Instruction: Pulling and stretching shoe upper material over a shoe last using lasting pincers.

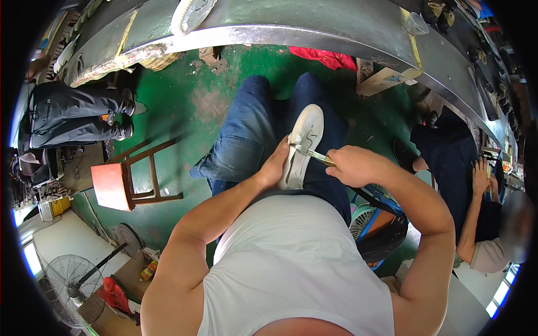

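One white shoe sole [302, 147] rests tread-up on the person's lap, between the two hands. The left hand [276, 166] has its fingers wrapped around the sole's left edge. The right hand [352, 164] is fisted, fingers together, on one thin metal tool [311, 153] whose tip touches the sole near its middle.

A second white sole [190, 13] lies on the long grey conveyor bench [314, 25] that curves across the top — its front edge runs just beyond the person's knees. One red-seated wooden stool [120, 182] stands to the left on the green floor [185, 112], with open floor between it and the person's legs. Two fans show: a standing one [70, 288] at lower left and one [361, 221] close under the right elbow. A co-worker [482, 224] sits tight on the right, so room there is narrow.
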Demonstrator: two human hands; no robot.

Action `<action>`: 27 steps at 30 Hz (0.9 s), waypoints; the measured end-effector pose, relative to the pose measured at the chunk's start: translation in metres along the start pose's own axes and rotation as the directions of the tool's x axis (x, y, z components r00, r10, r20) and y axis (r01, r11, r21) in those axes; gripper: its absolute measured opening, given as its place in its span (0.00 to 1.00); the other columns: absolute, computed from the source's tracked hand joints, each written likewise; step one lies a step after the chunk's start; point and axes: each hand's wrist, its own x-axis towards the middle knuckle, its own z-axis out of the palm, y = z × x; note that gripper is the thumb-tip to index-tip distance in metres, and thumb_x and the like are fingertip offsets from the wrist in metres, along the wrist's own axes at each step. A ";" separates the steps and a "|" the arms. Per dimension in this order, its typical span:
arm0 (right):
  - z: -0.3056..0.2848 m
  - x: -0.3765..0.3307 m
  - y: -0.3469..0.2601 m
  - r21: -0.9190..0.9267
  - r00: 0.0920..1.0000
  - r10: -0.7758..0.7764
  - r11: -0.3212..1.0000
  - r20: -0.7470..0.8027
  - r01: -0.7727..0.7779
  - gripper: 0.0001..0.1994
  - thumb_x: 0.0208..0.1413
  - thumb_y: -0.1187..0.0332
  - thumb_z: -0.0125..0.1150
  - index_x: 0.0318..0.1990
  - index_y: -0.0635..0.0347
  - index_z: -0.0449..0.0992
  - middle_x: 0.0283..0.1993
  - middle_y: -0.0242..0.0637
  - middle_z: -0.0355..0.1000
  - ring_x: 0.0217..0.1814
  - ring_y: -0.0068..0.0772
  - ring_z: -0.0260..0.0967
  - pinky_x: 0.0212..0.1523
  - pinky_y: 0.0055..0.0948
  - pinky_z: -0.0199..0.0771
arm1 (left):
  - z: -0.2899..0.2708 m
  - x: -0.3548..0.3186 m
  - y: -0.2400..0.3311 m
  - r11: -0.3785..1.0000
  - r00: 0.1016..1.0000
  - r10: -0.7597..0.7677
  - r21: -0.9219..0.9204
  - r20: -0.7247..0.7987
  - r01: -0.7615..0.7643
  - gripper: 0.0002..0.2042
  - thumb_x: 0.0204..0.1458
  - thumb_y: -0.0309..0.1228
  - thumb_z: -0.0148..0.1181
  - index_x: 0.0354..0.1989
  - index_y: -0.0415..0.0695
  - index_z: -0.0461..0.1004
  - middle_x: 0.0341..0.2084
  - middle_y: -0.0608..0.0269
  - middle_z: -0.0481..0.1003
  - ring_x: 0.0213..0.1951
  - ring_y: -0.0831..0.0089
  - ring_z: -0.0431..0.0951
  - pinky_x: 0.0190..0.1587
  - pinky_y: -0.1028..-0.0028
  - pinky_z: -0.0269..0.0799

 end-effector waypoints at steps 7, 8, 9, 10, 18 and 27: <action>0.113 0.033 -0.004 0.487 0.771 0.177 0.852 -0.612 0.191 0.12 0.59 0.65 0.59 0.40 0.67 0.74 0.32 0.54 0.75 0.33 0.60 0.74 0.36 0.44 0.75 | -0.019 0.015 -0.003 0.909 0.993 0.110 0.399 0.049 -0.120 0.41 0.65 0.50 0.48 0.75 0.37 0.36 0.71 0.45 0.51 0.72 0.58 0.50 0.72 0.66 0.46; 0.105 0.026 -0.004 0.492 0.777 0.175 0.849 -0.604 0.192 0.12 0.59 0.65 0.59 0.40 0.67 0.74 0.32 0.54 0.75 0.33 0.60 0.74 0.36 0.44 0.75 | -0.017 0.013 -0.005 0.911 0.994 0.102 0.398 0.039 -0.110 0.41 0.65 0.50 0.48 0.75 0.37 0.36 0.71 0.45 0.51 0.72 0.58 0.50 0.72 0.66 0.46; 0.083 0.018 -0.002 0.709 0.917 0.229 0.701 -0.328 0.078 0.11 0.59 0.66 0.59 0.40 0.66 0.73 0.32 0.54 0.75 0.35 0.59 0.75 0.39 0.43 0.75 | -0.014 0.015 -0.003 0.897 0.993 0.112 0.428 0.023 -0.111 0.41 0.65 0.47 0.51 0.75 0.38 0.35 0.71 0.44 0.50 0.72 0.57 0.50 0.72 0.66 0.45; 0.065 0.013 0.003 0.850 0.977 0.211 0.519 -0.024 -0.091 0.10 0.59 0.67 0.59 0.40 0.66 0.73 0.33 0.54 0.75 0.37 0.58 0.75 0.41 0.41 0.76 | -0.012 0.017 -0.001 0.880 0.993 0.121 0.461 0.012 -0.113 0.41 0.64 0.45 0.53 0.75 0.38 0.35 0.71 0.43 0.50 0.72 0.57 0.49 0.72 0.66 0.45; 0.036 0.036 0.042 -0.053 0.737 -0.174 0.981 -0.653 0.184 0.11 0.62 0.66 0.57 0.36 0.68 0.71 0.31 0.40 0.74 0.24 0.27 0.73 0.24 0.32 0.76 | 0.000 0.019 0.002 0.899 0.986 0.161 0.419 -0.038 -0.131 0.36 0.67 0.37 0.51 0.76 0.42 0.38 0.70 0.48 0.54 0.70 0.62 0.55 0.70 0.69 0.50; 0.107 0.071 -0.012 0.748 0.752 0.387 0.630 -0.534 0.207 0.12 0.62 0.63 0.58 0.39 0.64 0.74 0.26 0.37 0.76 0.30 0.31 0.75 0.34 0.33 0.73 | -0.001 0.020 0.015 0.436 0.865 0.471 0.805 0.176 -0.401 0.33 0.64 0.28 0.51 0.75 0.46 0.44 0.69 0.39 0.53 0.65 0.47 0.65 0.65 0.66 0.63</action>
